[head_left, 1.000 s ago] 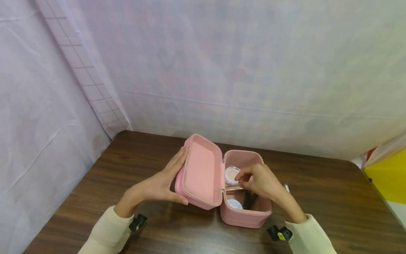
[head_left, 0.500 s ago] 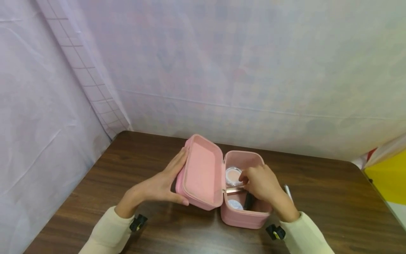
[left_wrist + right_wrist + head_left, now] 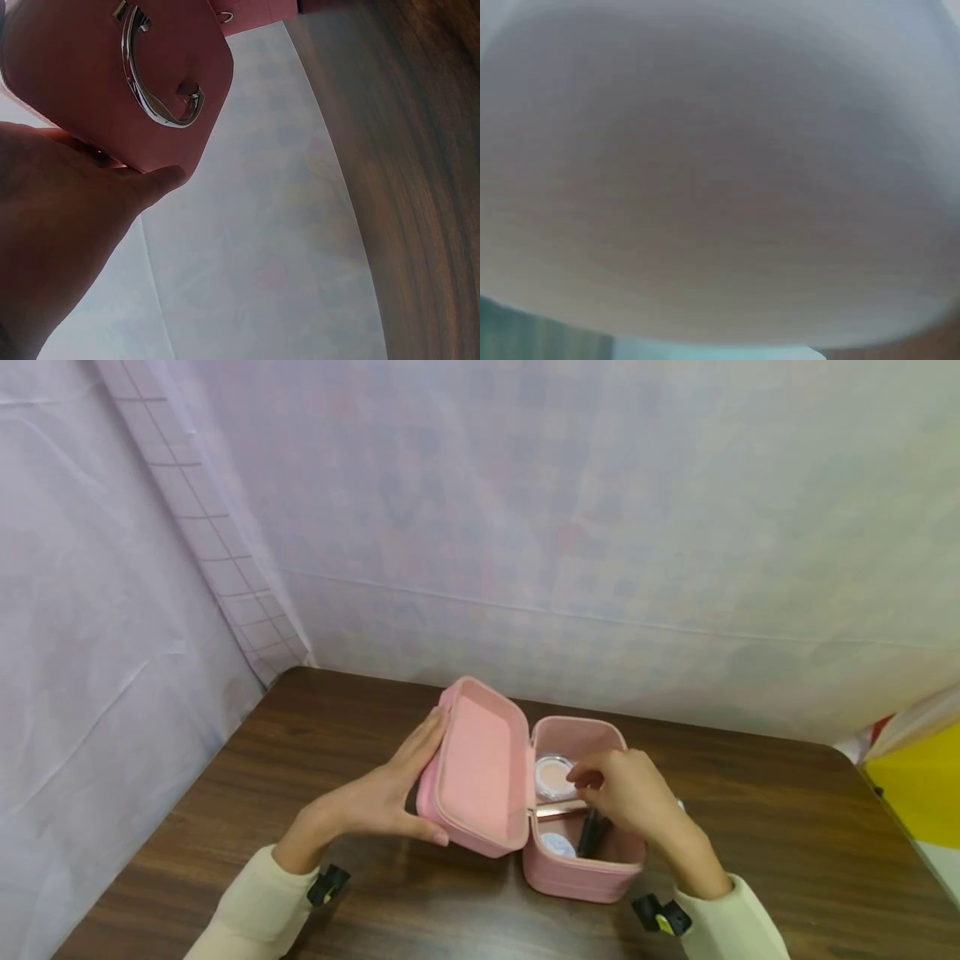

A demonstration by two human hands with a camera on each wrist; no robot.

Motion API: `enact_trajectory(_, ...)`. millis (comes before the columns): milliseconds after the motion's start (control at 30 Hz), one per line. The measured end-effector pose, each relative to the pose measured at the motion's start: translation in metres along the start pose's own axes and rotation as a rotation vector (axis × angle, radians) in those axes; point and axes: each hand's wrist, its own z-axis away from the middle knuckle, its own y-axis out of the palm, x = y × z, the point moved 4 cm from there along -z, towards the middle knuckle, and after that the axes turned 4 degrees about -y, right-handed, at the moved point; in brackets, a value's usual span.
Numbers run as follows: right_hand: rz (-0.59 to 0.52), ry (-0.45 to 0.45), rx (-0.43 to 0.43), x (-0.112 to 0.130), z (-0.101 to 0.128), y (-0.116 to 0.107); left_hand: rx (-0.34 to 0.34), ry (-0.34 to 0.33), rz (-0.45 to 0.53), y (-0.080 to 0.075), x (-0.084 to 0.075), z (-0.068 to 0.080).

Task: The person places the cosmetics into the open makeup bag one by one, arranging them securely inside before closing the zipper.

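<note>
- Left hand (image 3: 375,797) is flat against the outside of the pink case's hinged lid (image 3: 480,768), fingers straight along the far side and thumb tucked under the near edge, so it's propping the lid up more than gripping it.
- Left wrist view has that same lid from the outside: a silver curved metal handle (image 3: 154,75) on it, with the palm pressed up right beside it.
- Right hand (image 3: 626,793) is down over the open body of the small pink rounded cosmetic case (image 3: 581,877), fingers curled and dipping inside. Can't really tell whether it's pinching anything, the fingertips are hidden from the head camera.
- Just left of those fingers, inside the case, sits a round clear-rimmed compact with peach powder (image 3: 553,775).
- Below that there's a thin rose-gold stick (image 3: 558,809) lying crosswise, touching or nearly touching the hand.
- Nearer the person from the hand: a slim black tube (image 3: 587,837) standing up, and a small white round jar lid (image 3: 556,844) beside it.
- Case sits on a dark brown wood-grain table (image 3: 787,827), between both hands.
- Right wrist view is just a grey blur, nothing readable.
</note>
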Motion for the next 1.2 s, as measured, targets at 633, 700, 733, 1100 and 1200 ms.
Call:
enact_trajectory(633,-0.042,0.289,-0.308,-0.048,0.086,-0.045,-0.008,0.011,-0.003,0.000,0.003,-0.001)
enact_trajectory(700,-0.055,0.332,-0.305,-0.056,0.095,-0.043,-0.007,0.009,0.001,0.000,0.003,-0.001)
enact_trajectory(733,-0.061,0.351,-0.305,-0.059,0.100,-0.042,-0.006,0.010,0.003,0.001,0.004,-0.001)
enact_trajectory(1100,-0.273,0.540,-0.233,-0.103,0.134,-0.010,-0.011,0.009,0.001,0.001,0.003,0.000)
enact_trajectory(1200,-0.416,0.586,-0.196,-0.117,0.141,-0.002,-0.007,0.004,0.005,0.001,0.003,-0.001)
